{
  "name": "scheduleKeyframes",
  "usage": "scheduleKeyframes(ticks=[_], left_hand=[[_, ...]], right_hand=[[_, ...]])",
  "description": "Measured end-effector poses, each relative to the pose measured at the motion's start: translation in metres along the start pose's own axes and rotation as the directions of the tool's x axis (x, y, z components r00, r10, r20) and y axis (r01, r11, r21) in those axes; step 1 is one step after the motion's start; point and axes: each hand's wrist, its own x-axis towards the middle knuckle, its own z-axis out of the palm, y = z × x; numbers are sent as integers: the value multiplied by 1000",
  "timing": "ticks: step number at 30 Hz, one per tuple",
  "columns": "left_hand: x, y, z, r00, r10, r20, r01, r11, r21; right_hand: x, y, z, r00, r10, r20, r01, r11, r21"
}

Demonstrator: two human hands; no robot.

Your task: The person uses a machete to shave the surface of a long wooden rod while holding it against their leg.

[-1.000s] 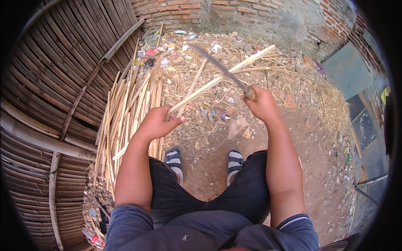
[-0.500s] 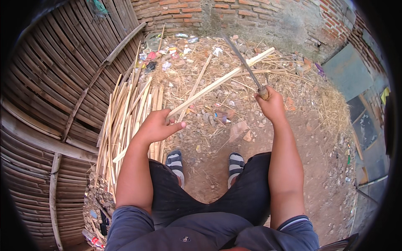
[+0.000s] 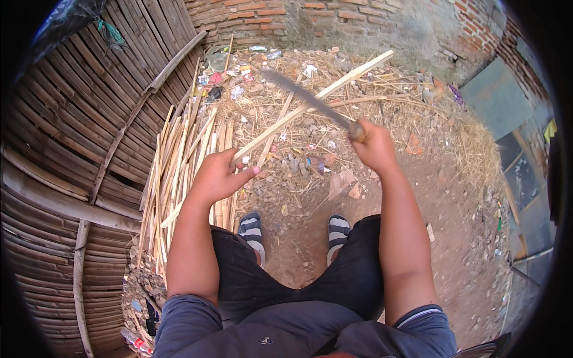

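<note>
A person's left hand point(image 3: 218, 178) closes on the near end of a pale wooden strip point(image 3: 298, 116) pointing to two o'clock, its far end in line with the foot of a brick wall point(image 3: 358, 33). The right hand point(image 3: 376, 146) grips a wooden-handled machete point(image 3: 292, 88), blade aimed at ten o'clock and crossing the strip mid-length; whether they touch cannot be told. A pile of strips point(image 3: 179, 164) edges the slatted wall point(image 3: 57, 161) at nine o'clock. Brown dirt point(image 3: 471, 256) spreads between the sandals point(image 3: 250, 225) and out to four o'clock, past the right forearm point(image 3: 403, 224).
</note>
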Motion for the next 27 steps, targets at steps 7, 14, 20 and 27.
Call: scheduleKeyframes(ticks=[7, 14, 20, 27], left_hand=[[4, -1, 4, 998, 33, -44, -26, 990, 137], [5, 10, 15, 963, 50, -264, 13, 973, 231], [4, 2, 8, 937, 96, -337, 8, 956, 292], [5, -6, -3, 976, 24, -214, 23, 976, 215]], right_hand=[[1, 35, -9, 981, 148, -128, -126, 979, 160], [-17, -26, 3, 970, -173, 170, 186, 981, -64], [-15, -16, -9, 979, -134, 153, 142, 989, -40], [0, 40, -29, 955, 233, -183, -195, 959, 204]])
